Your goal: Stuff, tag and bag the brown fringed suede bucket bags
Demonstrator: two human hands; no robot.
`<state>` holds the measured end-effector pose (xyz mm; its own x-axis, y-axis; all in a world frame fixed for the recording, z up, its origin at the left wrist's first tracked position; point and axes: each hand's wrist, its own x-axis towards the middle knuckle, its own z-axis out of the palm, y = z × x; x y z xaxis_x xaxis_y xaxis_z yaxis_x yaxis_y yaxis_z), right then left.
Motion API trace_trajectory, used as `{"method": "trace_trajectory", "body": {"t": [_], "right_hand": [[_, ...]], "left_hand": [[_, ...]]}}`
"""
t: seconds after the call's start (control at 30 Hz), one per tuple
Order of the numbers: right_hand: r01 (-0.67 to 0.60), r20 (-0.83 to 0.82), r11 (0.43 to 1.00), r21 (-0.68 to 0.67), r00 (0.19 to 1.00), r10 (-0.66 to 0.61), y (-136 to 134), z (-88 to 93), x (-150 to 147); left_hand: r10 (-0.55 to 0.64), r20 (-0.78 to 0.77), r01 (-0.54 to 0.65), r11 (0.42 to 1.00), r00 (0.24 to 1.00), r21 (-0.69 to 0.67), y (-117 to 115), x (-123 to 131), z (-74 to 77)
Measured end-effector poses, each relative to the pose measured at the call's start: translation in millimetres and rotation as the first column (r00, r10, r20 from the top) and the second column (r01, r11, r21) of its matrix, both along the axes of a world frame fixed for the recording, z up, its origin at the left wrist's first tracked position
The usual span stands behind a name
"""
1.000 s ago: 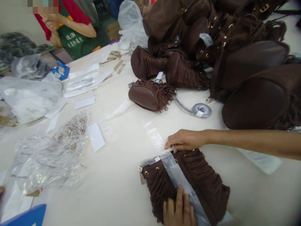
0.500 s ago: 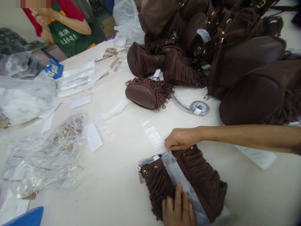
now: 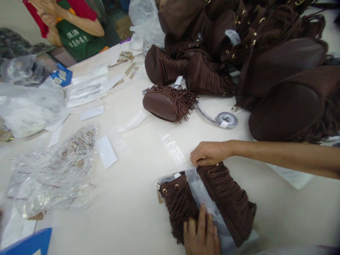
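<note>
A folded brown fringed suede bag (image 3: 228, 198) lies on the white table in front of me, inside a clear plastic bag whose flap (image 3: 204, 202) runs across its middle. My left hand (image 3: 202, 233) lies flat on the near end, fingers stretched out and pressing down the plastic flap and fringe. My right hand (image 3: 209, 153) reaches in from the right and pinches the far top edge of the plastic bag at the bag's upper corner, fingers curled.
A big heap of brown fringed bags (image 3: 265, 53) fills the far right. One small fringed bag (image 3: 167, 102) lies apart, beside a coiled grey strap (image 3: 225, 119). Crumpled clear plastic bags (image 3: 53, 170) and white paper slips (image 3: 106, 151) lie left. A person in a green apron (image 3: 77, 32) is at far left.
My right hand has shifted slightly right along the top edge of the plastic. My left hand stays pressed on the near end. The view has drifted a little.
</note>
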<state>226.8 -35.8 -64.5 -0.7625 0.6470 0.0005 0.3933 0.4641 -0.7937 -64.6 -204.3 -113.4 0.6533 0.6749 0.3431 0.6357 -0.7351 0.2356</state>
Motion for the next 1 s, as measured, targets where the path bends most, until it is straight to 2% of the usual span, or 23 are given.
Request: {"method": "trace_trajectory", "body": {"t": [0.23,0.4,0.57,0.67,0.77,0.87,0.93,1.0], "right_hand": [[-0.064,0.034,0.997,0.032,0.997,0.063,2,4.7,-1],[-0.11,0.081,0.985,0.131,0.992,0.1,-2,12.2,2],[-0.175,0.291,0.949,0.264,0.952,0.095,1,17.0,3],[-0.184,0.44,0.914,0.361,0.898,0.007,-2,24.5,0],[-0.084,0.442,0.883,0.461,0.885,-0.147,-28,40.3,-12],[0.032,0.343,0.908,0.418,0.92,-0.19,-79,53.4,-32],[0.093,0.31,0.927,0.363,0.926,-0.214,-116,52.7,-49],[0.194,0.316,0.916,0.351,0.896,-0.311,-146,44.2,-65]], "left_hand": [[-0.038,-0.014,0.038,0.999,0.999,0.008,2,-2,-2.8],[-0.044,-0.03,0.044,0.999,0.999,0.002,3,-3,-1.9],[-0.045,-0.06,0.042,0.998,0.997,-0.043,3,-3,8.6],[-0.074,-0.086,0.066,0.993,0.994,-0.094,4,-4,16.1],[-0.097,-0.09,0.086,0.989,0.991,-0.118,6,-5,19.5],[-0.09,-0.079,0.08,0.989,0.993,-0.126,6,-4,19.2],[-0.085,-0.06,0.077,0.989,0.995,-0.125,6,-4,18.5],[-0.084,-0.044,0.079,0.99,0.996,-0.115,5,-3,18.0]]}}
